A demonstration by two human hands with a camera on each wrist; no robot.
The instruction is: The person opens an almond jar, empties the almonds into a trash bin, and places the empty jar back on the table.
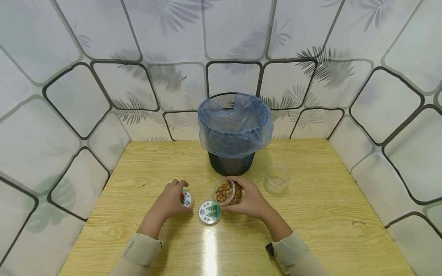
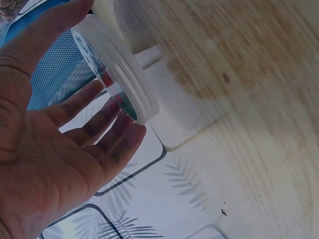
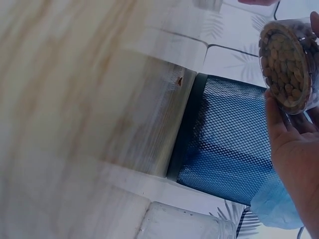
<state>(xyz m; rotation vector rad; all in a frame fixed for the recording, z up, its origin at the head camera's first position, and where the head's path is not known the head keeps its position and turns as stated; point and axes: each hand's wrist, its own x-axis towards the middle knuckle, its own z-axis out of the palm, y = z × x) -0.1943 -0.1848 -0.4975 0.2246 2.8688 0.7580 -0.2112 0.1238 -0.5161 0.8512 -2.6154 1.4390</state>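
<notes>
My right hand (image 1: 250, 198) grips a clear plastic jar (image 1: 237, 193) of brown nuts (image 1: 223, 191) by its side. The jar is uncapped and tilted, its mouth toward the left. In the right wrist view, nuts (image 3: 284, 67) show through its bottom. My left hand (image 1: 171, 200) curls round a round lid (image 1: 187, 199) with red print, left of the jar; in the left wrist view the thumb is at one edge of this lid (image 2: 127, 74) and the fingertips are at the opposite edge. Between the hands, a second lid (image 1: 210, 212) with green print lies on the table.
A black mesh bin (image 1: 230, 164) with a blue plastic bag (image 1: 235, 143) over its rim stands behind the jar. To the right of the bin is a clear jar (image 1: 276, 180) without nuts. Patterned walls (image 1: 359, 111) border the wooden table (image 1: 331, 222).
</notes>
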